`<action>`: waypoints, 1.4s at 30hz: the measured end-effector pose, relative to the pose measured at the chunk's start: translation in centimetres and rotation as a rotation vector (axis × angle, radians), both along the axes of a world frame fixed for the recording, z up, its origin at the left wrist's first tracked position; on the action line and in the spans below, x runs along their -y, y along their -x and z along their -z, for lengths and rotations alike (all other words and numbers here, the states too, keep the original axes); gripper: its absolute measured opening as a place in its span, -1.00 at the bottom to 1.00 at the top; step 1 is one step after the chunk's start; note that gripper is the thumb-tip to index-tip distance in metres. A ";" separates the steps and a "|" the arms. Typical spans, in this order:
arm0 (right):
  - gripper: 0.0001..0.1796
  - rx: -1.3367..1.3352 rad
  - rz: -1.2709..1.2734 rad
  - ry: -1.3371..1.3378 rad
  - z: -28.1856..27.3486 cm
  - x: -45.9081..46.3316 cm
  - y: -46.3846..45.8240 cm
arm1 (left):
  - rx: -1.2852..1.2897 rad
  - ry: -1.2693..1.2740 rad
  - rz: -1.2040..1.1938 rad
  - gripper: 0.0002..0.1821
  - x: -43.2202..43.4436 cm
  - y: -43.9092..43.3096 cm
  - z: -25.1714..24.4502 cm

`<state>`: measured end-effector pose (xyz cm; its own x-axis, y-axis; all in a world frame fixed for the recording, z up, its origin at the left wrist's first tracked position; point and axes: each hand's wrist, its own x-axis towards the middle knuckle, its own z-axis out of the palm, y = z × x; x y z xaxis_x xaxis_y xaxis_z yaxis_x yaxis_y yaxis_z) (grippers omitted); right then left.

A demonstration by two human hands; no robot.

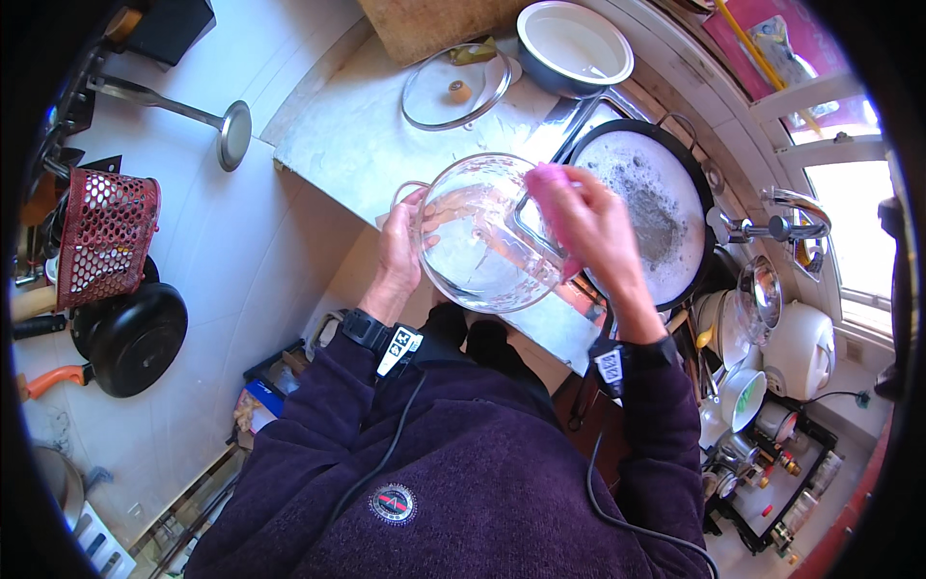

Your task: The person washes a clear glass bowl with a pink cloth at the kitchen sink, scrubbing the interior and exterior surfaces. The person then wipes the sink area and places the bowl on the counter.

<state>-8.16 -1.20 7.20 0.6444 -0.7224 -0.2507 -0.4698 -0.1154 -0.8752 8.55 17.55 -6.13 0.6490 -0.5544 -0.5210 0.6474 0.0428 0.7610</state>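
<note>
A clear glass pot (477, 268) is held tilted in front of my body. My left hand (399, 242) grips its left side, beside the loop handle (409, 189). At the opposite side of the pot, my right hand (604, 231) holds a bright pink cloth or sponge (548, 189) against or close to the rim; the exact contact is hard to see. Just beyond the right hand sits a wide black pan (579, 150) filled with greyish, foamy water (651, 195). A glass lid (427, 98) with a wooden knob lies on the white countertop (333, 152).
A dark blue basin with a white inside (571, 36) stands beyond the pan. The chrome faucet (778, 226) reaches over the pan's right edge. Stacked bowls (745, 398) and a white appliance (796, 351) line the right. Black frying pans (141, 340) and a red perforated holder (108, 239) hang at left.
</note>
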 end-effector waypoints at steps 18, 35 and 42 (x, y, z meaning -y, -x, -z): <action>-0.51 -0.409 -0.232 0.431 12.9 -5.4 -8.7 | 0.020 -0.020 0.133 -0.33 -1.6 -0.1 1.1; -0.82 -0.236 -0.435 0.592 13.1 -6.4 -9.8 | 0.100 0.074 0.253 -0.42 -2.1 -0.3 0.5; -0.69 -0.186 -0.558 0.484 12.1 -5.9 -8.1 | 0.041 0.051 0.177 -0.40 -2.1 0.4 1.0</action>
<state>-0.08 4.68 -4.92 0.9244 -0.3589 -0.1292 -0.3641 -0.7295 -0.5789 8.15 19.70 -7.10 0.5592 -0.6868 -0.4644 0.6167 -0.0298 0.7866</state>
